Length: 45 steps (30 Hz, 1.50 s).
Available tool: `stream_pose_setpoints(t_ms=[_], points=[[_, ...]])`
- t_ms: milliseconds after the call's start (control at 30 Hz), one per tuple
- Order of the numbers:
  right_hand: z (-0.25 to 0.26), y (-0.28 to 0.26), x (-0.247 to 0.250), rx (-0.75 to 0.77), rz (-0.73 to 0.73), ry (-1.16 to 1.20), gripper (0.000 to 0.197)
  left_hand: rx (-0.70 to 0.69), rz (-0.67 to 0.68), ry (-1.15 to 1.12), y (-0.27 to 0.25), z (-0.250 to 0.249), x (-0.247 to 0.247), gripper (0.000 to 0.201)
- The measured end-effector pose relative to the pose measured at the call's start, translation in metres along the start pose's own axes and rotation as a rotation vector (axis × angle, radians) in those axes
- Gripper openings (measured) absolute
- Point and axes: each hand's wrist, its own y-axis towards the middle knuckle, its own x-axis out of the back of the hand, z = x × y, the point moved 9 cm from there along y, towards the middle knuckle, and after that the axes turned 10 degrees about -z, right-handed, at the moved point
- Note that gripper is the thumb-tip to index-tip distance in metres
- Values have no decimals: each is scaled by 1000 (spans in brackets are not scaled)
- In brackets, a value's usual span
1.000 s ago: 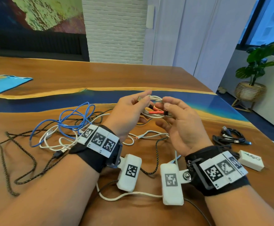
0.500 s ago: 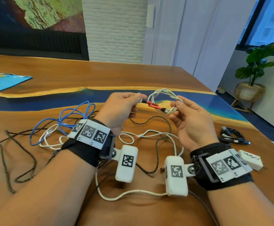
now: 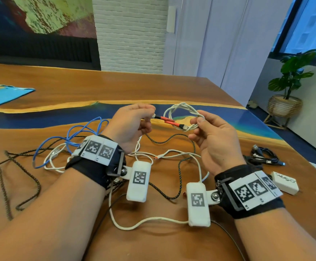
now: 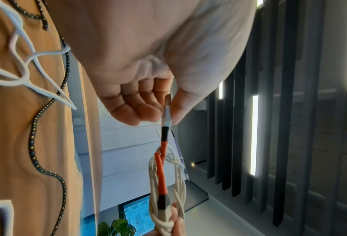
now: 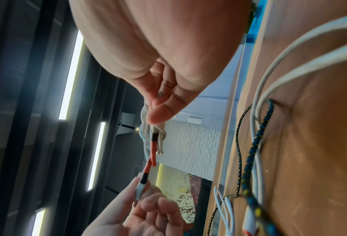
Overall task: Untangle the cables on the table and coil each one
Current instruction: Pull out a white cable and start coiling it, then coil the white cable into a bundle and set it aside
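Since before, both hands sit lower: my left hand [image 3: 132,123] pinches one connector [image 4: 167,110]; my right hand [image 3: 212,140] pinches one white coil [image 3: 184,114].

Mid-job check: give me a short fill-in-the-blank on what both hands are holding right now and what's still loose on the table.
1. The left hand pinches the white cable's ____ end.
2. The right hand holds the white cable wound into a ____.
3. Both ends have ____ sleeves.
4. The blue cable lies ____ on the table.

Missing: connector; coil; orange; uncoiled
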Motion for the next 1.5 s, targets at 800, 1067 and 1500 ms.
stream_pose_setpoints(t_ms=[800, 1067, 1500], points=[[91, 70, 70, 172, -199, -373, 16, 56, 32, -71, 3, 13, -6, 20], [50, 112, 132, -179, -185, -1015, 22, 8, 56, -52, 6, 11, -6, 21], [52, 124, 136, -92, -64, -1546, 32, 37, 68, -41, 9, 14, -4, 25]])
